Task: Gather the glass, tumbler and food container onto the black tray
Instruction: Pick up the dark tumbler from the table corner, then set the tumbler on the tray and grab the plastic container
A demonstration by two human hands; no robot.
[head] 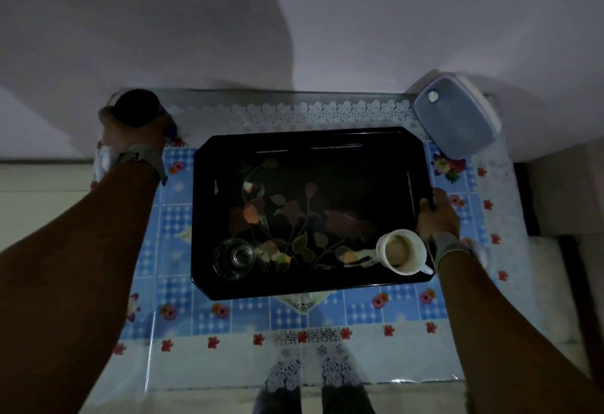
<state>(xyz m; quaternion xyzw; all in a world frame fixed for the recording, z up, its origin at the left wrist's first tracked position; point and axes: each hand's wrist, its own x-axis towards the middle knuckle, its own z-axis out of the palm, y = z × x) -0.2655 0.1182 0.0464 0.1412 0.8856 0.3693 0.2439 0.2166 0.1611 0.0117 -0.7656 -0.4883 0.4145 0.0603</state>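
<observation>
A black tray (376,165) with a flower pattern lies in the middle of the small table. A clear glass (234,258) stands in its near left corner. A white mug (402,252) with a pale drink sits in its near right corner. My left hand (130,134) is wrapped around a dark tumbler (136,107) at the table's far left corner. My right hand (438,214) grips the tray's right rim. A grey-lidded food container (457,119) rests on the far right corner, off the tray.
The table (248,348) wears a blue checked cloth with red flowers and lace edging under clear plastic. A pale wall rises right behind it. My feet (313,397) show below the near edge. A crumpled white thing (103,160) lies beside my left wrist.
</observation>
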